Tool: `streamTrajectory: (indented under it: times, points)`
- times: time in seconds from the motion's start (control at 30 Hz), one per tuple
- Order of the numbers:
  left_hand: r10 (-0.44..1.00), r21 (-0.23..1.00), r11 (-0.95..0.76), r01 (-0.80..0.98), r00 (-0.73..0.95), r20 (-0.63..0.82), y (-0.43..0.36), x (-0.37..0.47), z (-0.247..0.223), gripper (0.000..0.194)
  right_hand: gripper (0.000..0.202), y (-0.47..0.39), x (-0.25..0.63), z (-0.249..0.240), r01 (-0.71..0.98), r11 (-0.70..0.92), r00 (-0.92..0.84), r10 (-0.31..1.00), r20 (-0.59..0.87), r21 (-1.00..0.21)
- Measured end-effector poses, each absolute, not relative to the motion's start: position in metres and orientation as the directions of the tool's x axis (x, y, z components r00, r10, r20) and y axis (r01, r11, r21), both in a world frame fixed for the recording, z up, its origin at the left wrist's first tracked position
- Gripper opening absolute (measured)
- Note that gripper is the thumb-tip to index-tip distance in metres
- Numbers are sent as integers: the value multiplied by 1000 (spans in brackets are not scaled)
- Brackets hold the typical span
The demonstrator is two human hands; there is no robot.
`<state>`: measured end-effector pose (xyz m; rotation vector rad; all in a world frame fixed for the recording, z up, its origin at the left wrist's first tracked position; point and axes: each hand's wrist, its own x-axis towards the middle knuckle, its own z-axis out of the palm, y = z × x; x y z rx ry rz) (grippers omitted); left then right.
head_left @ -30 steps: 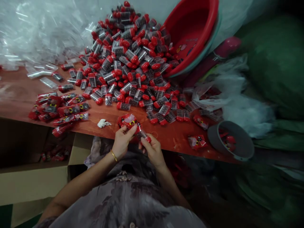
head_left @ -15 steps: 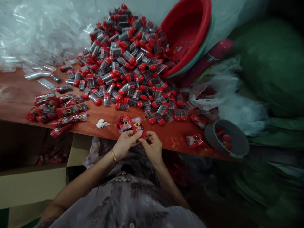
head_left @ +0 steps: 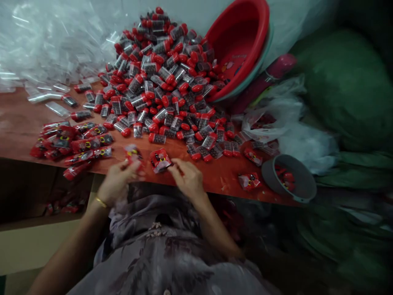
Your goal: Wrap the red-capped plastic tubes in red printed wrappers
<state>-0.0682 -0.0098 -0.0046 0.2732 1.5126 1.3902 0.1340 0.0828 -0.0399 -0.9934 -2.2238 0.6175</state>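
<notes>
My left hand (head_left: 118, 180) is closed around a small red printed plastic packet (head_left: 134, 157), blurred by motion, above the table's front edge. To its right lies a flat stack of red printed plastic packets (head_left: 160, 159). The thumb and forefinger of my right hand (head_left: 188, 178) pinch this stack's right edge; how many layers they grip I cannot make out. Beyond both hands rises a big heap of clear tubes with red caps and dark contents (head_left: 166, 82). Several wrapped red tubes (head_left: 89, 144) lie in a pile left of my left hand.
Clear plastic sleeves (head_left: 61, 45) are heaped at the back left. A red basin (head_left: 260, 24) leans at the back right. A grey bowl (head_left: 303, 184) with red pieces stands at the right edge near a red packet (head_left: 249, 180). An open cardboard box (head_left: 39, 246) is below left.
My hands have parted from their shared hold on the packet. The left has carried it left, past the stack; the right has stayed near the stack and reaches its edge.
</notes>
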Motion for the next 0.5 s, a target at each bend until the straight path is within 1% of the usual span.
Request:
streamTrajectory:
  times: [0.03, 0.07, 0.13, 0.17, 0.23, 0.3, 0.33, 0.37, 0.4, 0.43, 0.47, 0.5]
  points:
    - [662, 846, 270, -460, -549, -510, -13, -89, 0, 29, 31, 96, 138, -40, 582, 589, -473, 806, 355, -561]
    - [605, 845, 222, -487, -610, -511, -16, -109, 6, 28, 34, 108, 144, -41, 671, 565, -437, 825, 359, -480]
    - [457, 850, 33, -526, -748, -481, -20, -144, 15, 34, 38, 130, 155, -49, 796, 507, -403, 852, 335, -330]
    - [429, 851, -16, -525, -772, -469, -22, -154, 18, 38, 36, 136, 160, -54, 827, 492, -406, 857, 316, -272]
    - [475, 856, -68, -512, -771, -424, -21, -159, 19, 43, 34, 140, 166, -67, 847, 492, -424, 853, 303, -200]
    - [556, 887, -60, -459, -753, -352, -13, -141, 13, 44, 35, 133, 171, -78, 849, 499, -431, 844, 319, -175]
    - [583, 917, -36, -398, -753, -304, -7, -126, 7, 44, 36, 128, 172, -83, 850, 497, -424, 842, 334, -174]
    - [598, 964, -8, -266, -774, -208, 1, -109, 0, 44, 37, 122, 174, -87, 852, 492, -413, 840, 351, -177]
    - [653, 997, 33, -71, -753, -75, 9, -92, -8, 48, 38, 117, 176, -90, 853, 489, -402, 838, 369, -181]
    - [729, 989, 74, 128, -684, 34, 17, -76, -16, 47, 39, 113, 177, -93, 852, 489, -394, 834, 385, -187]
    - [809, 944, 93, 318, -577, 115, 25, -61, -24, 45, 39, 109, 179, -94, 850, 490, -388, 829, 402, -192]
    - [870, 866, 99, 490, -465, 164, 32, -50, -32, 44, 39, 107, 180, -96, 848, 492, -382, 824, 419, -196]
